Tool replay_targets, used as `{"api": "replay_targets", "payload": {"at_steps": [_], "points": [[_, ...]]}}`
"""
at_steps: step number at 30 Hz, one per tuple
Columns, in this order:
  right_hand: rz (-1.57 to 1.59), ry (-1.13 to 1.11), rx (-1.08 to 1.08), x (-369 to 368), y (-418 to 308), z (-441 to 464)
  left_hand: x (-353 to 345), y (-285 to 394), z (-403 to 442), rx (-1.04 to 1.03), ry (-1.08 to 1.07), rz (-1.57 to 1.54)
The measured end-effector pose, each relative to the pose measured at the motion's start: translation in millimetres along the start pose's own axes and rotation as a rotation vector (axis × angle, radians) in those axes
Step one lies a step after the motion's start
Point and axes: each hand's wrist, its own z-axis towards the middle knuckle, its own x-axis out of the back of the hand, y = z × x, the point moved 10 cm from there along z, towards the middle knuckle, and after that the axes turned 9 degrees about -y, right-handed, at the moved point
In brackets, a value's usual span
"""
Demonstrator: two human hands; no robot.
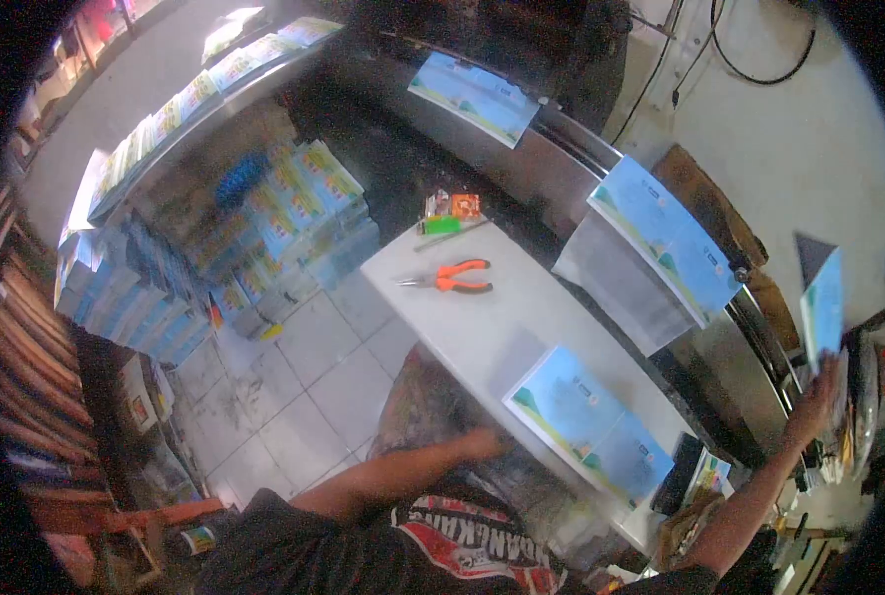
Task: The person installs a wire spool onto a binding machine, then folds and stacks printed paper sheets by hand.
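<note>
At the right, my right hand [821,385] is closed on the lower end of a blue printed booklet [823,302], raised upright beside the metal rail. My left hand [484,446] is low by the near edge of the white table [462,347]; its fingers are too blurred to make out. Just right of it, a blue printed sheet stack [591,421] lies on the table. Farther along the rail hang two more blue printed sheets, one in the middle [477,96] and one nearer [661,233]. Pliers with orange handles [452,277] rest on the table.
Piles of printed booklets [309,203] stand on the tiled floor at the left, below a shelf bearing more booklets [189,99]. A green item [439,226] and a small orange packet [465,204] lie at the table's far end. A black object [678,474] is at its near end.
</note>
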Motion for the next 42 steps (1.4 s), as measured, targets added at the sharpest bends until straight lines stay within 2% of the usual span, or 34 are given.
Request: {"api": "replay_targets", "payload": {"at_steps": [1, 3, 4, 6, 8, 10, 11, 12, 13, 14, 15, 17, 19, 21, 22, 23, 25, 26, 27, 29, 30, 31, 33, 34, 35, 36, 38, 39, 40, 42], "points": [[0.124, -0.18, -0.221, -40.5, 33.3, -16.2, -8.2, -11.0, 13.7, 0.011, -0.026, 0.023], [0.375, -0.411, -0.449, -116.0, 79.1, -73.2, -30.0, -26.8, 52.2, -0.143, 0.055, 0.042], [0.498, -0.463, -0.456, -137.2, 89.1, -99.1, -36.9, -30.3, 64.9, -0.213, 0.101, 0.04], [0.025, -0.534, -0.168, -119.4, 37.0, -116.0, -32.1, -19.9, 56.8, -0.313, 0.2, -0.011], [0.024, -0.596, -0.125, -113.2, 3.6, -124.2, -13.8, 0.9, 27.5, -0.403, 0.307, -0.05], [0.088, -0.696, -0.159, -107.6, -41.7, -138.6, -6.4, 9.4, 5.1, -0.215, 0.144, -0.047], [0.155, -0.724, -0.232, -102.4, -78.0, -141.6, -1.7, 15.3, -2.2, -0.217, 0.137, -0.039], [0.314, -0.923, -0.376, -88.0, -128.7, -138.7, 3.5, 23.5, -7.4, -0.253, 0.142, -0.044], [0.366, -0.88, -0.091, -72.3, -187.7, -135.5, 7.0, 27.2, -10.3, -0.286, 0.144, -0.05], [0.429, -0.985, -0.029, -67.7, -228.6, -146.5, -6.6, 13.8, 5.9, -0.286, 0.141, -0.044], [0.336, -0.904, 0.159, -54.2, -265.3, -156.5, -27.5, -15.5, 39.8, -0.256, 0.199, 0.011], [0.303, -1.079, 0.207, -44.1, -301.9, -168.0, -36.6, -40.5, 64.7, -0.224, 0.261, 0.058], [0.308, -1.12, 0.233, -46.5, -304.2, -188.7, -54.2, -51.2, 73.0, -0.224, 0.184, -0.031], [0.324, -1.16, 0.257, -44.3, -305.6, -198.2, -38.9, -28.6, 53.0, -0.231, 0.158, -0.106], [0.323, -1.168, 0.259, -41.1, -303.6, -195.8, -31.9, -19.0, 43.6, -0.239, 0.137, -0.166], [0.425, -1.211, 0.233, -39.0, -301.2, -192.2, -45.8, -39.0, 62.1, -0.209, 0.146, -0.09], [0.522, -1.259, 0.208, -37.3, -288.2, -183.2, -31.6, -16.9, 33.6, -0.204, 0.131, -0.017], [0.496, -1.271, 0.07, -43.3, -263.3, -176.3, -12.8, 6.6, 6.2, -0.196, 0.122, 0.057], [0.47, -1.277, -0.065, -47.8, -239.5, -166.4, -3.9, 26.5, -20.2, -0.127, -0.095, 0.049], [0.219, -1.039, 0.033, -46.3, -185.8, -120.1, -16.6, 9.9, -0.4, -0.151, -0.05, 0.047], [0.209, -1.038, -0.303, -43.2, -136.2, -99.1, -16.2, 7.5, 1.9, -0.164, -0.027, 0.051], [0.05, -0.905, -0.24, -45.1, -86.5, -80.4, -15.4, 5.4, 3.7, -0.177, -0.004, 0.055], [0.013, -0.432, -0.321, -5.9, -21.7, -31.8, -5.9, 18.3, -2.0, -0.275, 0.107, 0.142], [-0.021, -0.267, -0.231, 9.2, -21.4, -9.4, -4.5, 22.3, -1.9, -0.306, 0.145, 0.17], [-0.054, -0.103, -0.143, 20.5, -24.2, 5.8, -10.5, 9.0, 12.9, -0.197, 0.09, 0.083], [-0.052, -0.105, -0.143, 5.5, -2.0, 5.6, -18.6, -5.6, 23.3, -0.088, 0.033, -0.002], [-0.014, -0.144, -0.023, -47.2, 26.6, -4.8, -12.1, -2.4, 17.1, -0.1, 0.088, -0.025], [0.275, -0.231, -0.272, -75.9, 41.3, -20.1, -5.8, 0.3, 11.5, -0.113, 0.142, -0.05], [0.104, -0.376, -0.238, -100.8, 38.3, -36.1, -1.1, 2.0, 7.7, -0.114, 0.145, -0.048], [0.036, -0.487, -0.106, -128.4, 24.2, -68.6, -3.7, 6.3, -0.1, -0.091, -0.033, -0.06]]}}
